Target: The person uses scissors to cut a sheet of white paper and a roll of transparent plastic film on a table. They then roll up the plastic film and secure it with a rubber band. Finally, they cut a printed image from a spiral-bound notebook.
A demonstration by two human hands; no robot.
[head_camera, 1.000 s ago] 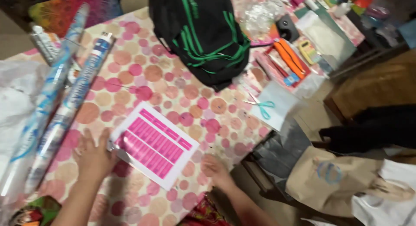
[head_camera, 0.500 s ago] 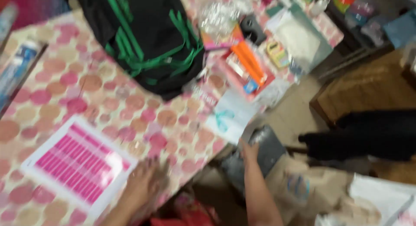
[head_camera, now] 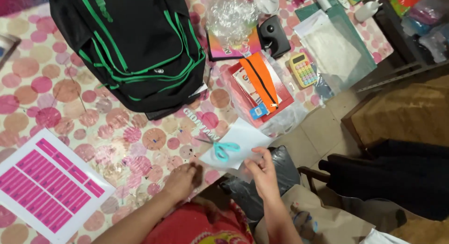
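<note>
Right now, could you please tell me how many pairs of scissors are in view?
1. The teal-handled scissors lie on a white sheet of paper at the table's near edge, just above the right hand. Others may be hidden under the clutter.

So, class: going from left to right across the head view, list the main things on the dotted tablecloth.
Pink label sheet → black-and-green backpack → left hand → teal-handled scissors → right hand → yellow calculator.

Right hand (head_camera: pixel 263 170) pinches white paper sheet (head_camera: pixel 241 142) carrying teal-handled scissors (head_camera: pixel 220 149); left hand (head_camera: pixel 180 181) rests flat on pink-dotted tablecloth (head_camera: pixel 70 99)
</note>
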